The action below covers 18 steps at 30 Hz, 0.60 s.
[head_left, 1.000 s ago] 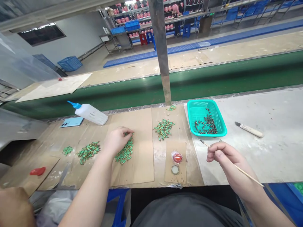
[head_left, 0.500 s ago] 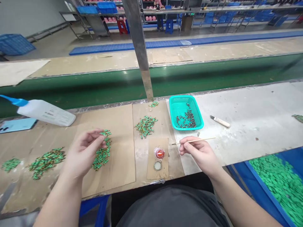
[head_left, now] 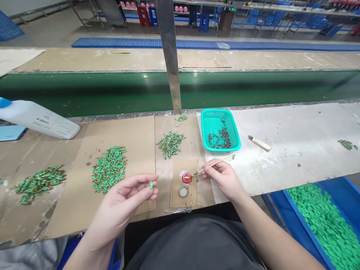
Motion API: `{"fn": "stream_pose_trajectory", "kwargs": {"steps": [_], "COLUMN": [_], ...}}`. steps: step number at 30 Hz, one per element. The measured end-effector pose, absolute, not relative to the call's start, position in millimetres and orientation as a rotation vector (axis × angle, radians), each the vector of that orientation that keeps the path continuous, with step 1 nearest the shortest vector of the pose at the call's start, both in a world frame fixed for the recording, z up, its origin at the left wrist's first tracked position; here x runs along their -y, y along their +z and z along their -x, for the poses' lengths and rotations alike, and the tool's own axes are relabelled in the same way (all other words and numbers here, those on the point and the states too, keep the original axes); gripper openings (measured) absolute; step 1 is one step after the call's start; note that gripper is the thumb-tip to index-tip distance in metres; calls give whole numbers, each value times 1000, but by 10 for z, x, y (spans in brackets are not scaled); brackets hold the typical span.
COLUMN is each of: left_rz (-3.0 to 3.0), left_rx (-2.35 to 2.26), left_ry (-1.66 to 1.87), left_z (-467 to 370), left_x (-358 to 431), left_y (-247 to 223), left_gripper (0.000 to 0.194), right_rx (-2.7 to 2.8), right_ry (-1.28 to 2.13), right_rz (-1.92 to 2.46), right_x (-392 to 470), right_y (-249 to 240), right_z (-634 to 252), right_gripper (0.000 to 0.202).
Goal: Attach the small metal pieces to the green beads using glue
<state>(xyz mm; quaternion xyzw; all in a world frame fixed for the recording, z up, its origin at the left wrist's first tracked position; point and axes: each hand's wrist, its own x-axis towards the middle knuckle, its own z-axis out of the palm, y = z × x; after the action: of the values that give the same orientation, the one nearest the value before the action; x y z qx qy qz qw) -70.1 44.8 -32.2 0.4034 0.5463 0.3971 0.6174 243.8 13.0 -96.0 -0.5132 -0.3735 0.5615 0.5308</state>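
My left hand (head_left: 132,195) pinches a small green piece (head_left: 151,185) between thumb and fingers, left of a small cardboard piece (head_left: 176,200). My right hand (head_left: 222,176) holds a thin brush (head_left: 216,162) like a pen. Its tip touches or hangs just over the edge of a round container of red-orange liquid (head_left: 187,177) on that cardboard. Just below the red container lies a pale disc with a beaded rim (head_left: 183,192). Behind my left hand spreads a pile of small green and gold pieces (head_left: 109,168).
A turquoise basket (head_left: 206,129) holds small dark bits. To its right lies a short-handled blade (head_left: 260,143). More green-gold piles (head_left: 171,144) dot the bench. A white bottle (head_left: 42,119) lies at left. A blue bin with green discs (head_left: 323,221) sits low at right.
My left hand has moved right, away from the pile, with a green piece now visible in its fingers. My right hand has brought the brush tip left to the red container.
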Motion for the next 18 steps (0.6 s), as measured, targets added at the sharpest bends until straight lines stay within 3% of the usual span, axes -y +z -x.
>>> {"fn": "stream_pose_trajectory", "kwargs": {"steps": [8, 18], "left_rz": [-1051, -1021], "left_rx": [-1222, -1117], "left_ry": [903, 841], "left_z": [627, 501], "left_x": [-268, -87], "left_y": [-438, -466], "left_gripper": [24, 26], "right_rx": [904, 907], "right_ry": [1308, 1245], "right_rz": [1245, 1148], "right_x": [-136, -10], "right_y": [-1002, -630], "right_z": [-2356, -2337], "right_gripper": [61, 38]}}
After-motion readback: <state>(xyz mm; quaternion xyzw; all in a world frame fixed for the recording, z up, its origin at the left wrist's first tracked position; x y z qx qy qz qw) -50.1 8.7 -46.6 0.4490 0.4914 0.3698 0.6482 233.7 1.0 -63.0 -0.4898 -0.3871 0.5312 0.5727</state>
